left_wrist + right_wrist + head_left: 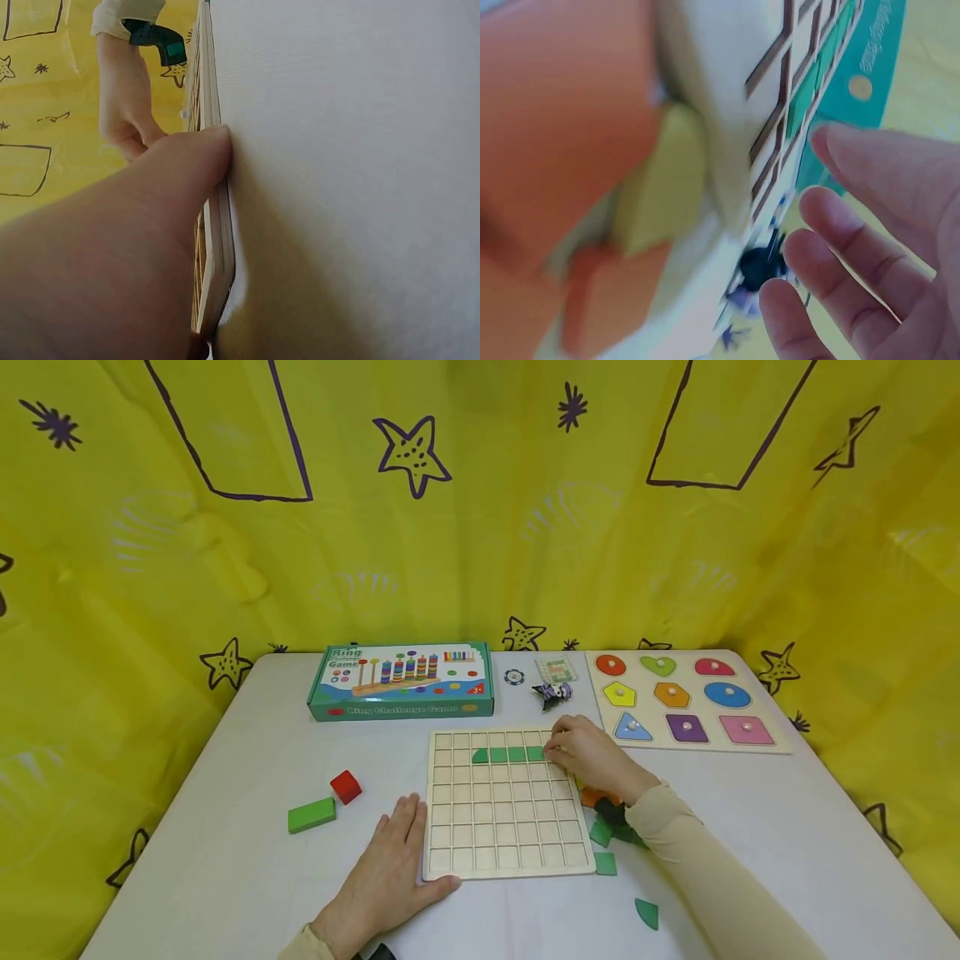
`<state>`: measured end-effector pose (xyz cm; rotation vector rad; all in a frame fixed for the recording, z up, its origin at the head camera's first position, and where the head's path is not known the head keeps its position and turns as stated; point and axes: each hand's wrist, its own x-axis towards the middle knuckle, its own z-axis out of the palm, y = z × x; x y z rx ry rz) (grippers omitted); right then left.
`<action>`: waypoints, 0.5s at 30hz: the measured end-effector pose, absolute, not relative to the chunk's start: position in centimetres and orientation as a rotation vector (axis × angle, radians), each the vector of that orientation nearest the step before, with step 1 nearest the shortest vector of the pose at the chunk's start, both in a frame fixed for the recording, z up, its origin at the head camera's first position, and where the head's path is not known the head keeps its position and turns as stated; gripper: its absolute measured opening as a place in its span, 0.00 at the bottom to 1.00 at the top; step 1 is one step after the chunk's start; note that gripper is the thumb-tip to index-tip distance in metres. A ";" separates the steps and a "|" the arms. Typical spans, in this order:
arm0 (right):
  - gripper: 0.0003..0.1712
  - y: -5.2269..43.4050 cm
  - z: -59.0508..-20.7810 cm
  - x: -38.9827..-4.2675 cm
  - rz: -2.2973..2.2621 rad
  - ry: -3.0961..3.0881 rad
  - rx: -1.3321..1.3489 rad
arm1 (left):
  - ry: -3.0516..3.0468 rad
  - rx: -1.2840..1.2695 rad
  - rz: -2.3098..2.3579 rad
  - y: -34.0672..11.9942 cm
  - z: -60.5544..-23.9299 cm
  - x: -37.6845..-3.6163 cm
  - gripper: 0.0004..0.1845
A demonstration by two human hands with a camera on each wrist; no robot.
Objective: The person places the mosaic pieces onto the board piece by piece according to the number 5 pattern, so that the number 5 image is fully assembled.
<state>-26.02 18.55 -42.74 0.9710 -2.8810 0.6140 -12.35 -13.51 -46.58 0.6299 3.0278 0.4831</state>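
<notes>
The grid board (495,835) lies mostly left of the right hand (596,756); the left hand (393,868) rests straight-fingered at its edge. Right fingertips meet the green row (498,755); pinching, I cannot tell. Seating the end tile (535,753) seems underway; next probably calls for pressing it flush.

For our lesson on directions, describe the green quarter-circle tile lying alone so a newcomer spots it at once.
On the white table, find the wooden grid board. In the head view, a green square tile lies by the board's bottom right corner; below that and further right is the quarter-circle tile. Lowest of all the tiles, it has a curved edge, unlike that square.
</notes>
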 end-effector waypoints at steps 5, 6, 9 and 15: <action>0.06 20.9 -42.6 -25.1 0.589 -2.948 0.850 | 3.023 0.614 0.481 -13.5 -46.6 -12.4 0.56; 0.06 21.3 -42.6 -25.0 0.583 -2.961 0.834 | 3.027 0.615 0.480 -13.5 -46.5 -12.3 0.56; 0.05 22.5 -42.7 -24.3 0.573 -2.978 0.806 | 3.035 0.618 0.475 -13.6 -46.6 -12.4 0.56; 0.08 24.5 -43.2 -23.1 0.579 -2.973 0.813 | 3.032 0.634 0.488 -13.6 -46.8 -12.5 0.56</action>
